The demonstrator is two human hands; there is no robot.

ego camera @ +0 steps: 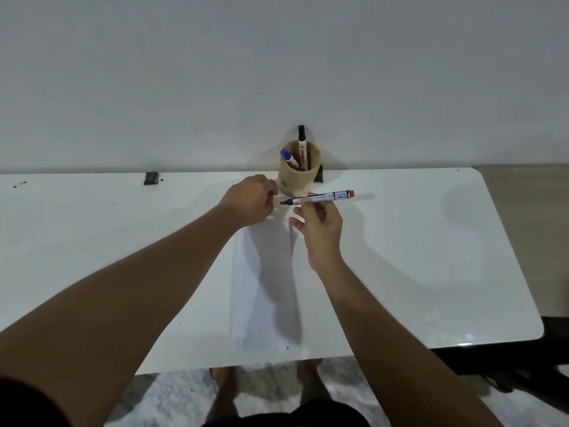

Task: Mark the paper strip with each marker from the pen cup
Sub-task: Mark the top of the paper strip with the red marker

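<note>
A long white paper strip [264, 288] lies on the white table [415, 257], running from the front edge toward the pen cup. My right hand [320, 229] holds a red-ended marker [320, 198] level above the strip's far end, its dark tip bared and pointing left. My left hand [249, 200] is closed around the marker's red cap [270, 196], just left of the tip. The tan pen cup [299, 175] stands at the wall and holds a blue-capped marker [288, 157] and a black-capped marker [301, 143].
A small black object [151, 178] lies at the table's back left, with dark specks [20, 184] further left. Another dark piece [320, 175] sits behind the cup on its right. The wall rises directly behind the table. My feet [221, 392] show below the front edge.
</note>
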